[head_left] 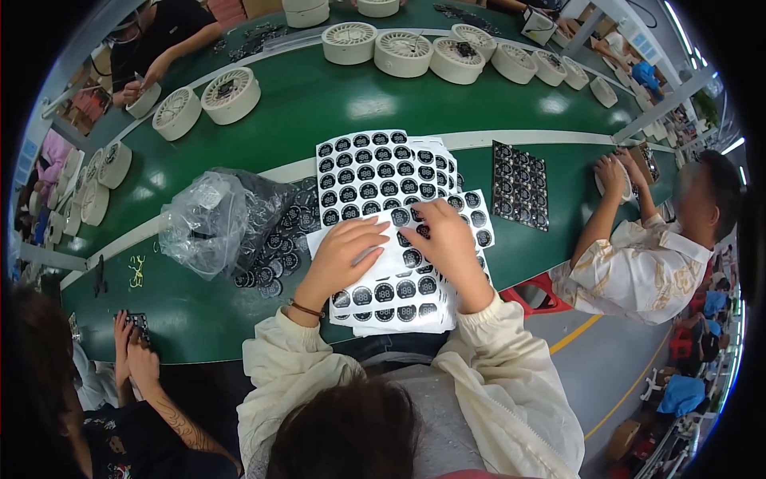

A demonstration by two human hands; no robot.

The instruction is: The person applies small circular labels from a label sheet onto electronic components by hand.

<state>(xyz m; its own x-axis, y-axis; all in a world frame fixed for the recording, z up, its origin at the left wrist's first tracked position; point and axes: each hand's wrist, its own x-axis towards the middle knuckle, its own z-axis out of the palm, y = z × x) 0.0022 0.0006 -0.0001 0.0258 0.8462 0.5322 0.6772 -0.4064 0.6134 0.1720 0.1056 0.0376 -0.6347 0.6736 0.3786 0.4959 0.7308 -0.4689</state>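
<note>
A stack of white sheets (375,148) printed with rows of round black stickers lies in front of me, some sheets askew. Flat on the upper sheet rests my left hand (345,254), its fingers stretched and thumb apart. My right hand (440,239) curls at the same sheet, with thumb and index finger at the edges of one round black sticker (400,217). Part of the sheet between my hands is plain white. Loose round black discs (275,259) are heaped left of the stack, beside and partly inside a clear plastic bag (206,223).
A dark panel of circuit boards (520,185) lies right of the sheets. Round white fan-like housings (403,54) line the green conveyor belt (319,104) beyond a pale rail. Co-workers sit at left and right, one with hands on a white housing (613,177); another works across the belt.
</note>
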